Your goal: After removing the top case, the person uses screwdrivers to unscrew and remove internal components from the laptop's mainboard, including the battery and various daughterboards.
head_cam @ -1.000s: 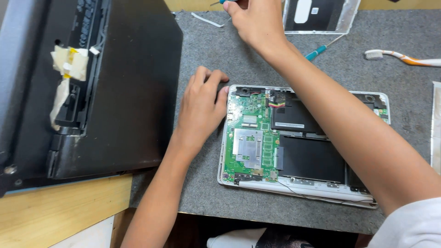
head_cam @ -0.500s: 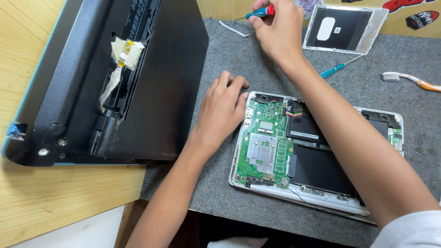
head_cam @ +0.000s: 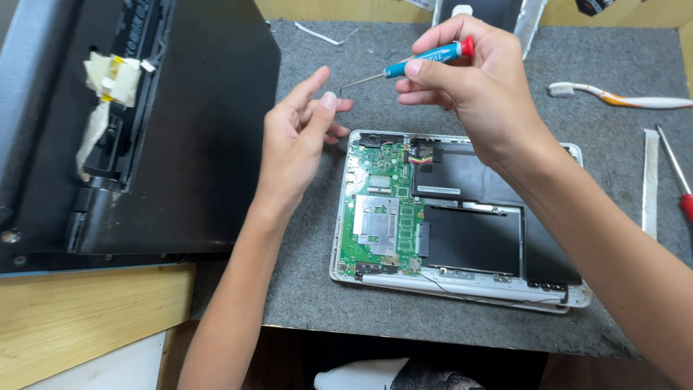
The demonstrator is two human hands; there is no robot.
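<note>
My right hand (head_cam: 473,79) holds a small blue-handled screwdriver (head_cam: 426,58) with a red cap, its thin tip pointing left toward my left hand. My left hand (head_cam: 296,137) is raised above the mat, fingers apart and holding nothing, close to the screwdriver tip. Below both hands lies an opened laptop base (head_cam: 458,217) with a green circuit board (head_cam: 379,217) on its left and black battery panels on its right.
A large black device (head_cam: 144,123) with taped parts lies on the left, over a wooden bench (head_cam: 79,318). On the grey mat (head_cam: 303,289) at right are a toothbrush (head_cam: 621,97), a metal strip (head_cam: 651,180) and a red-handled screwdriver (head_cam: 678,180).
My right hand has brought the screwdriver from the far edge toward me. My left hand has lifted off the laptop's corner and opened near the tip. The view has shifted.
</note>
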